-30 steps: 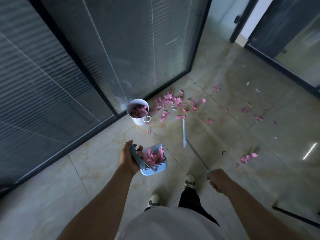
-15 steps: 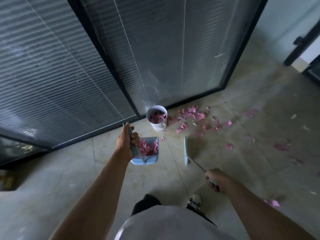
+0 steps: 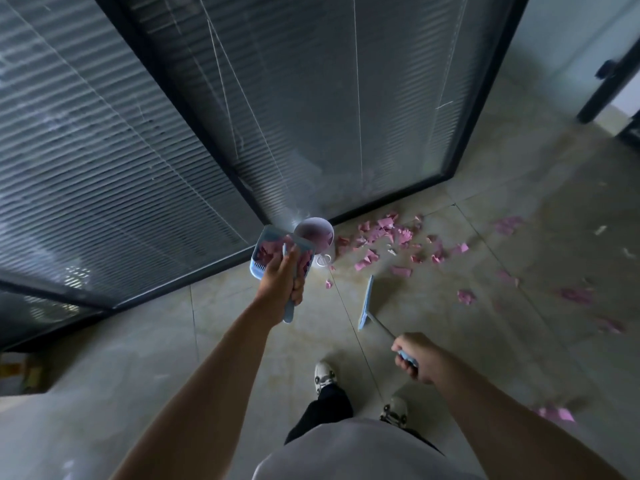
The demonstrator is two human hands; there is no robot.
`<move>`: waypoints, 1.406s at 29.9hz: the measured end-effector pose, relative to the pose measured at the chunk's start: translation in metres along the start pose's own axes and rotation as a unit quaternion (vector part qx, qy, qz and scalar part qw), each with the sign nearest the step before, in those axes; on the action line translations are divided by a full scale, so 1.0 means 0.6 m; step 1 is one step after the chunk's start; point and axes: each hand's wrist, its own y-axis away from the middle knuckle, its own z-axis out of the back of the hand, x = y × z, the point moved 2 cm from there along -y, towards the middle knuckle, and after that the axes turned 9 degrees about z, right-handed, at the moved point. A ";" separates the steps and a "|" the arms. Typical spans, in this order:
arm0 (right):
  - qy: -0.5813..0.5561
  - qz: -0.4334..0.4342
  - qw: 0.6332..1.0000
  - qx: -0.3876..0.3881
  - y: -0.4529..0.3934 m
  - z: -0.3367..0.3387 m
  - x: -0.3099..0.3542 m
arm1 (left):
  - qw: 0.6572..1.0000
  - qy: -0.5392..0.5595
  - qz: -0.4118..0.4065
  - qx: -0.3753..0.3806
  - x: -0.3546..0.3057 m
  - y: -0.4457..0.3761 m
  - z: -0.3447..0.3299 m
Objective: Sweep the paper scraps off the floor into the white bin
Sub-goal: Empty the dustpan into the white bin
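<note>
Your left hand grips the dustpan by its handle and has carried it from over the bare floor up to the white bin, which stands on the floor against the foot of the glass wall. The pan now hangs at the bin's left rim, its far end raised and its open mouth close to the bin, where a second ago it rode level and nearer your feet. Pink scraps show inside the pan; motion blur hides whether any are sliding out yet.

Your right hand is clenched round the broom handle, and the broom rests with its blue head on the floor, well short of the litter, much as it did before. You have also stepped closer to the wall; one shoe is planted just behind the broom.

The shift suggests this load is about to be tipped. The task looks far from finished: a thick patch of scraps lies just right of the bin along the wall, more trail off to the right, and one piece sits beside your right forearm. Tipping from the rim risks spilling paper past the bin.
</note>
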 end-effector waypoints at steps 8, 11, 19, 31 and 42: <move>0.015 -0.017 1.000 -0.005 -0.003 0.002 -0.006 | 0.977 -0.204 -0.002 0.067 0.042 -0.036 -0.065; 0.008 -0.015 1.000 -0.009 0.004 0.006 -0.006 | 0.959 -0.274 0.011 0.070 0.065 -0.063 -0.080; -0.006 0.005 1.000 -0.019 0.005 0.019 -0.012 | 0.853 -0.504 0.013 0.134 0.128 -0.107 -0.085; -0.002 -0.012 1.000 -0.024 -0.004 0.017 -0.014 | 0.795 -0.585 0.011 0.159 0.133 -0.111 -0.098; -0.009 -0.012 1.000 -0.024 0.002 0.022 -0.013 | 0.728 -0.670 -0.013 0.148 0.129 -0.099 -0.107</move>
